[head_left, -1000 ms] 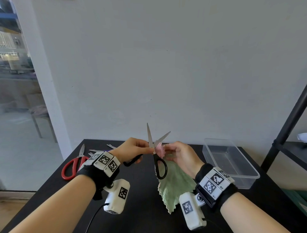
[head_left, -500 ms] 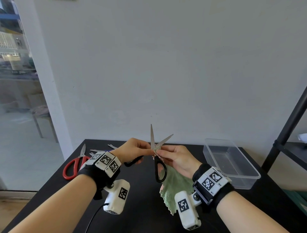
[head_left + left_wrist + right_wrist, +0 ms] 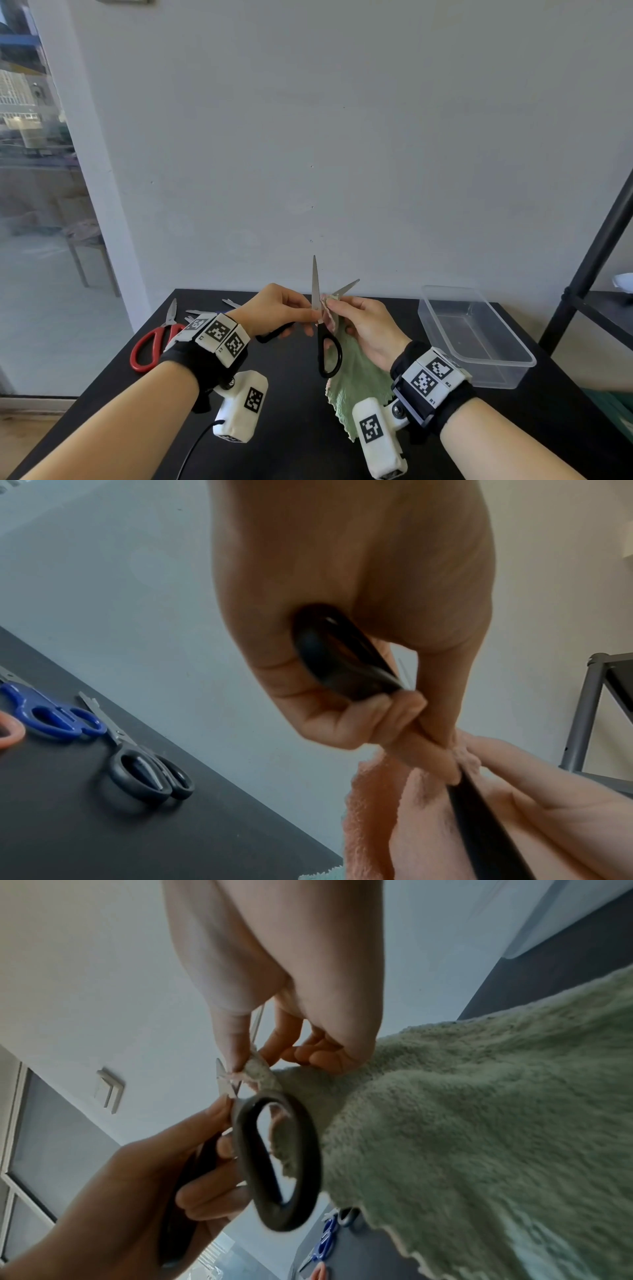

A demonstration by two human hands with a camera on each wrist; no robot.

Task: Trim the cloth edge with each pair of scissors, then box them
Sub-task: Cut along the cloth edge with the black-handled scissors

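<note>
My left hand (image 3: 277,308) grips one black handle loop (image 3: 335,658) of the black scissors (image 3: 329,353). It holds them upright above the table, blades spread and pointing up. The other loop (image 3: 308,1164) hangs free. My right hand (image 3: 363,325) pinches a corner of the cloth (image 3: 356,383), green on one side and pink on the other (image 3: 383,818). That corner sits between the blades just above the pivot. The rest of the cloth (image 3: 479,1123) hangs below my right hand. A clear plastic box (image 3: 507,373) stands empty on the right.
Red-handled scissors (image 3: 150,346) lie at the table's left edge. Blue-handled scissors (image 3: 51,718) and a smaller black pair (image 3: 147,772) lie beside them near the wall. A black shelf frame (image 3: 596,260) rises at the right.
My right hand has shifted slightly left and brought the cloth corner in between the spread blades. The scissors have stayed upright and spread in my left hand.
</note>
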